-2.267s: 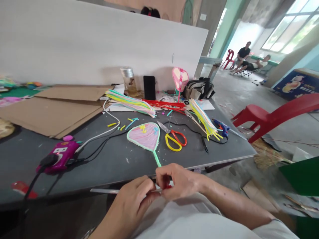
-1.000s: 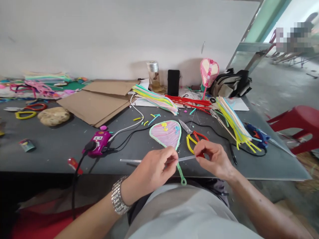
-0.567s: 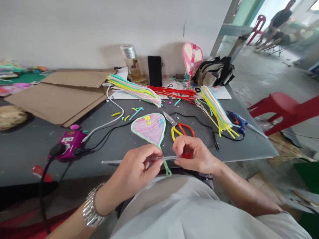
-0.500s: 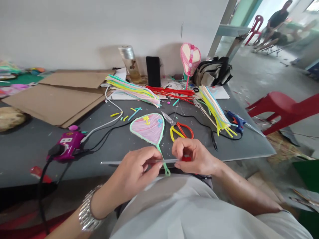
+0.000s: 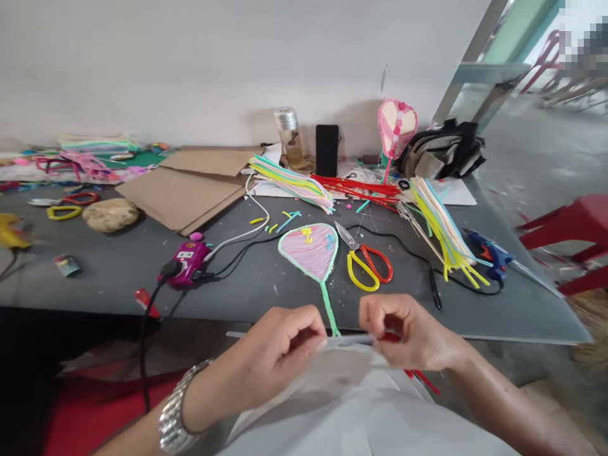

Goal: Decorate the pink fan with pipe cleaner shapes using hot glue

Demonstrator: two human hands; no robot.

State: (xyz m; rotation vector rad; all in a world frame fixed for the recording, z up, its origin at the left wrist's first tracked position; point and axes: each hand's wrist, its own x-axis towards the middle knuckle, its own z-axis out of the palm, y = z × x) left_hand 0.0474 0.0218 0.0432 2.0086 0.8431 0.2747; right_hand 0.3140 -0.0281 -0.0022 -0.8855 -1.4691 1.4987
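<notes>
Left hand and right hand are both low over the bench edge, close together above the person's lap, fingers curled and pinched, not open. Between them runs a thin clear rod, held across the body; its far end pokes out left of the left hand. The right hand's fingers also sit on a small red piece, with thin red strips hanging below it against the grey shirt. Exact finger grip is partly hidden. Metal wristwatch on the left wrist.

Nearest thing on the bench is a pink paddle-shaped craft piece lying flat, mint-green outline, its green handle ending right by the rod. Just to its right lie scissors with yellow and red handles, blades pointing away. Further right is a bundle of yellow strips beside a blue glue gun. Behind are a pastel strip bundle, a red strip bundle, and a pink heart-shaped piece standing upright. Purple power unit sits left, with cables, near flat cardboard sheets.
</notes>
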